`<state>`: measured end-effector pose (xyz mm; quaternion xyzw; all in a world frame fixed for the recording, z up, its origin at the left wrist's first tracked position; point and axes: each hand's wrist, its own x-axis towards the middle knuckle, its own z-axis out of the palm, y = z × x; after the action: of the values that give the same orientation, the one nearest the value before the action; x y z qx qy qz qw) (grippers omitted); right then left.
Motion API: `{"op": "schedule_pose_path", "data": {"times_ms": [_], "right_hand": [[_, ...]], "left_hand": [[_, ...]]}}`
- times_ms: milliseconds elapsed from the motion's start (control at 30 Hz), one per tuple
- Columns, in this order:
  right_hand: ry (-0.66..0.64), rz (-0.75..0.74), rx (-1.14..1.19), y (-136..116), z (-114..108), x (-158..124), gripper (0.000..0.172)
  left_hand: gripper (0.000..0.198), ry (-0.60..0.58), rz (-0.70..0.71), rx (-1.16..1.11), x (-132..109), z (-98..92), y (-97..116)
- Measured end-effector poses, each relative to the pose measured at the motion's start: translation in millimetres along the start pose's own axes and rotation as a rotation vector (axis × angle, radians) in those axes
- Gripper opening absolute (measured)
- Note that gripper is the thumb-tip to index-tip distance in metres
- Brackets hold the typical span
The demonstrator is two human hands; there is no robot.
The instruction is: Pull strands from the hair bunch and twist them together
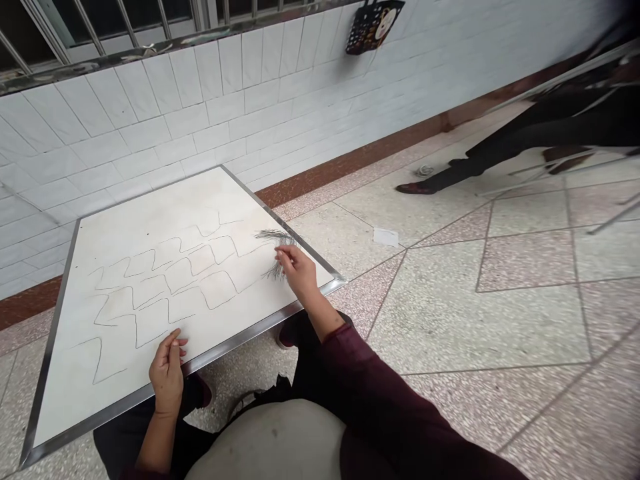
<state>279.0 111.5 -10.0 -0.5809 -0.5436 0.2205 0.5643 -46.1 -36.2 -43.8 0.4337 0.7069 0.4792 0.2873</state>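
Note:
A white board with a metal edge [75,393] lies tilted across my lap, its far corner against the tiled wall. Thin dark zigzag lines [165,283], possibly fine strands, run across it in several rows. My right hand [295,267] is at the board's right edge, pinching a tuft of fine dark hair-like fibres [275,250] whose ends fan out on both sides. My left hand [167,370] is at the near edge with its fingers bunched together. I cannot tell whether those fingers hold a fine strand.
A pale cloth [265,443] covers my lap. To the right, a seated person's dark trouser leg and shoe [450,163] stand near metal chair legs [550,173]. A white scrap [386,237] lies on the terrazzo floor [475,320]. A patterned bag [373,27] hangs on the wall.

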Motion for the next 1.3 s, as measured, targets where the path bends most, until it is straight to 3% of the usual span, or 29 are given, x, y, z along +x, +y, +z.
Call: {"op": "schedule_pose_path", "data": {"times_ms": [133, 300, 600, 833, 1133, 1300], "right_hand": [[0.077, 0.095, -0.115, 37, -28, -20, 0.028], [0.043, 0.045, -0.331, 48, -39, 2, 0.024], [-0.144, -0.046, -0.663, 44, 2, 47, 0.020], [-0.254, 0.035, -0.873, 41, 22, 67, 0.023], [-0.209, 0.179, -0.794, 27, 17, 58, 0.019], [-0.130, 0.155, -0.669, 25, 6, 51, 0.015]], "left_hand": [[0.047, 0.023, 0.006, -0.035, -1, 0.0, -3], [0.046, 0.026, 0.024, -0.024, -2, 0.2, -6], [0.046, 0.012, 0.075, 0.095, 0, -0.7, -6], [0.044, -0.002, 0.106, 0.148, 1, -0.5, -9], [0.042, -0.014, 0.115, 0.141, 1, 0.3, -6], [0.041, -0.017, 0.120, 0.144, -1, 0.2, -3]]}}
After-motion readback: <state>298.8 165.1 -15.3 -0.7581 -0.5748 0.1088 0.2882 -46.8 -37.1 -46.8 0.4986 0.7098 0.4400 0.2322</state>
